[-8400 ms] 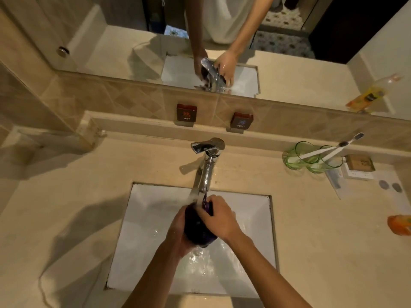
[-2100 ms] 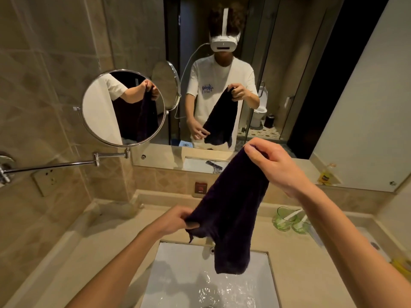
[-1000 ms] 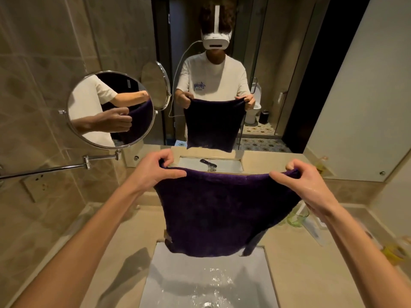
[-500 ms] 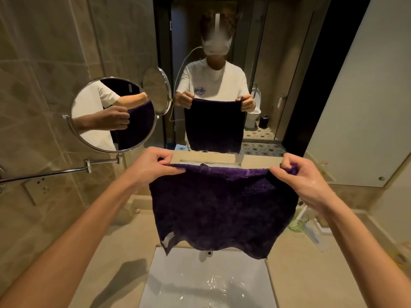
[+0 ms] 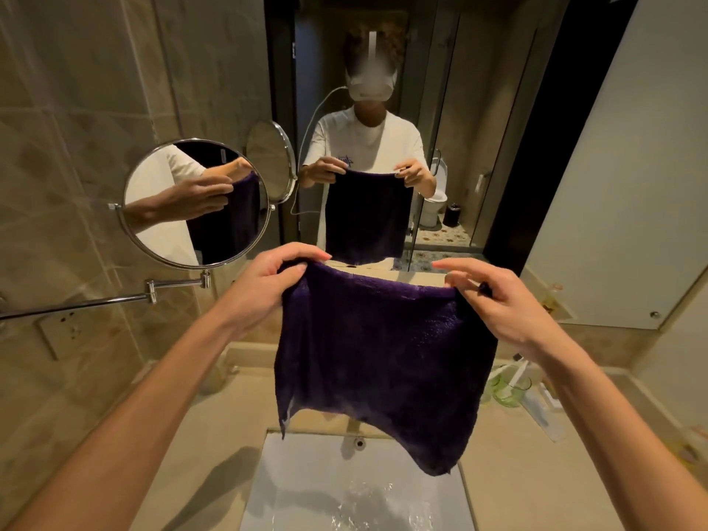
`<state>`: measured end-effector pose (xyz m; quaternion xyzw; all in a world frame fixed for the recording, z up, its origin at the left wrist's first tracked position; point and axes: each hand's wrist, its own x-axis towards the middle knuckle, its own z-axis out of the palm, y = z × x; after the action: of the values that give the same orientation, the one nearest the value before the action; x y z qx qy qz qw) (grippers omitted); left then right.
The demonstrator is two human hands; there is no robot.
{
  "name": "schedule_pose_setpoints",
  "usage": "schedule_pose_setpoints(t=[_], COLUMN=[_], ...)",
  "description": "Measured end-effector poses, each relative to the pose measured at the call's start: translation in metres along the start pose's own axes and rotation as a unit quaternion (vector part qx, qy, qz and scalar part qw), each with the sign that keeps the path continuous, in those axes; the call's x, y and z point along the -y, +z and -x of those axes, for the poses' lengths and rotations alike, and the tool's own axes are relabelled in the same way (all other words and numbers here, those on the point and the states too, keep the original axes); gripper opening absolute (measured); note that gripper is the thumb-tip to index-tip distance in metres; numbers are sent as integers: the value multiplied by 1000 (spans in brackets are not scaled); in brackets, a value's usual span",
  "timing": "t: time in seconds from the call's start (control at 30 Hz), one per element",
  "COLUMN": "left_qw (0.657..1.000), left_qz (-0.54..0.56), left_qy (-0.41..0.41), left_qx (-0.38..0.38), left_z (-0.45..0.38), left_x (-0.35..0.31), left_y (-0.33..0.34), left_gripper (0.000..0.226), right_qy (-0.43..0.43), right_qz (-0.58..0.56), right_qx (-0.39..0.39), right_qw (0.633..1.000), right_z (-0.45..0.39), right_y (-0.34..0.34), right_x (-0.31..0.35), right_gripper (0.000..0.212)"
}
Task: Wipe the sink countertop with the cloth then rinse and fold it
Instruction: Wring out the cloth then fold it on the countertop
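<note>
Above the white rectangular sink basin (image 5: 306,488), the dark purple terry cloth (image 5: 383,350) hangs flat—left hand (image 5: 264,289) pinching its 10 o'clock corner, right hand (image 5: 494,300) its 2 o'clock corner—top edge running left-right, ready for folding.

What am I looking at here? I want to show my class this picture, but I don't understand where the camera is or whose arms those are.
There is no machine here. The camera is worn on a person's head and looks forward and down, so the two arms reaching in from the bottom are the wearer's own. The left hand and the right hand each pinch a top corner of a purple cloth, which hangs spread out above a white sink with water in it. The person seen ahead is the wearer's reflection in the wall mirror, holding up the same cloth. A round mirror on a metal arm shows one hand from the side. On the beige countertop, green glasses stand at the right.
</note>
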<state>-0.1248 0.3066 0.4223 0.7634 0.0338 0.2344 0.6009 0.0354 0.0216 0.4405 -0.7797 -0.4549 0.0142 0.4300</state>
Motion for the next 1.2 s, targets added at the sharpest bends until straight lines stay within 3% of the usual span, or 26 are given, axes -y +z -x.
schedule_pose_setpoints(t=[0.13,0.27,0.4,0.53,0.7,0.8,1.0,1.2], left_qw=[995,991,996,996,987,974,994,996], left_qz=[-89,-122,-75,-79,-133,-200,-65,87], left_qy=[36,47,39,32,47,89,62,29], left_qx=[-8,-20,-27,2,79,51,56,-6], left_z=[-2,-7,-10,-12,-17,-18,-20,-23], left_x=[-7,-11,-14,-22,-25,-22,-20,-21], left_y=[3,8,14,31,34,36,51,75], left_gripper=[48,51,52,45,11,32,33,26], right_qy=[-7,9,-19,-47,-10,-2,-40,-35], right_qz=[-6,-9,35,58,-92,-134,-178,-187], right_qx=[-24,-27,-43,-68,-84,-77,-48,-103], right_qw=[1000,1000,998,995,992,988,982,976], right_z=[-7,-15,-17,-22,-24,-22,-26,-31], right_y=[11,19,22,32,42,43,54,75], right_x=[3,8,16,22,24,28,36,55], right_gripper=[36,14,45,55,59,58,40,31])
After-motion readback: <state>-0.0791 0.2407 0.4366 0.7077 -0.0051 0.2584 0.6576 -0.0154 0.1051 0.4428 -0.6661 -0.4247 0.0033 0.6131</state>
